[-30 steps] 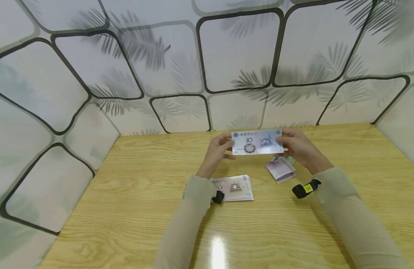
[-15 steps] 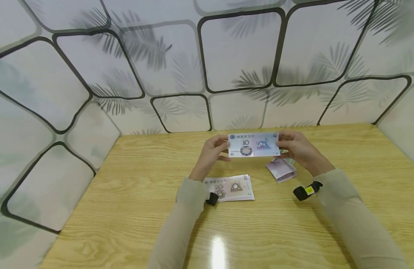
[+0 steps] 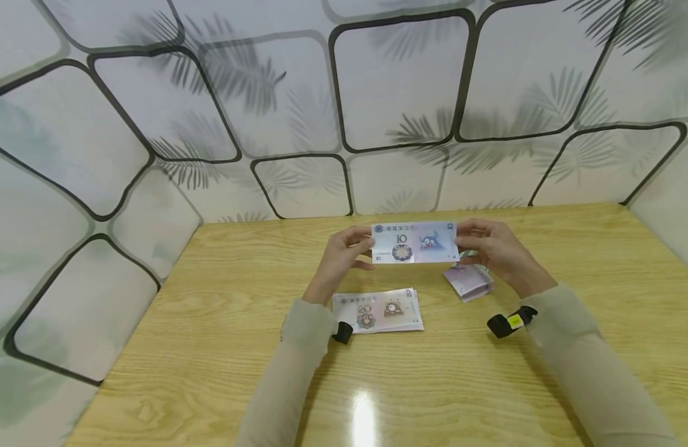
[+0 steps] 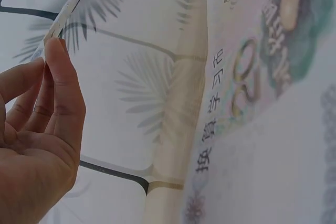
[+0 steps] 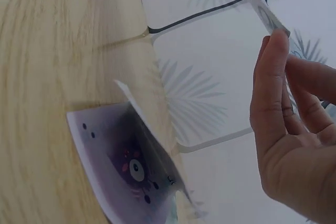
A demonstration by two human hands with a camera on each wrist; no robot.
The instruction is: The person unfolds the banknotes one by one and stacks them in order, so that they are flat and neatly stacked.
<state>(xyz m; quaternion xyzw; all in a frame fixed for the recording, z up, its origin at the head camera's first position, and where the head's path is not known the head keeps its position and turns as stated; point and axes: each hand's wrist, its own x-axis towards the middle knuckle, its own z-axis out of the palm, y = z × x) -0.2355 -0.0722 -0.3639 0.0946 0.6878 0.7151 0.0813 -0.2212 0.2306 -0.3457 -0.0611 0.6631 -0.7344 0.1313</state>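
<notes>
A play banknote [image 3: 415, 243] marked 10, pale blue and violet with a blue cartoon figure, is held up above the table, face toward the head camera. My left hand [image 3: 338, 256] pinches its left edge between thumb and fingers; in the left wrist view the note [image 4: 73, 3] appears edge-on above the left hand [image 4: 44, 124]. On the opposite edge, my right hand [image 3: 500, 251] pinches the note the same way, and the right wrist view has the right hand [image 5: 294, 114] at the note's end [image 5: 265, 9].
A stack of play banknotes [image 3: 377, 310], a 20 on top, lies on the wooden table [image 3: 210, 347] near the left wrist. Folded notes [image 3: 468, 282], pinkish violet with some green, lie below the right hand. A patterned cloth wall [image 3: 400, 87] rises behind the table.
Both hands have shifted the 10 note slightly left and a little lower. The left forearm has moved left, uncovering more of the stack with the 20 on top.
</notes>
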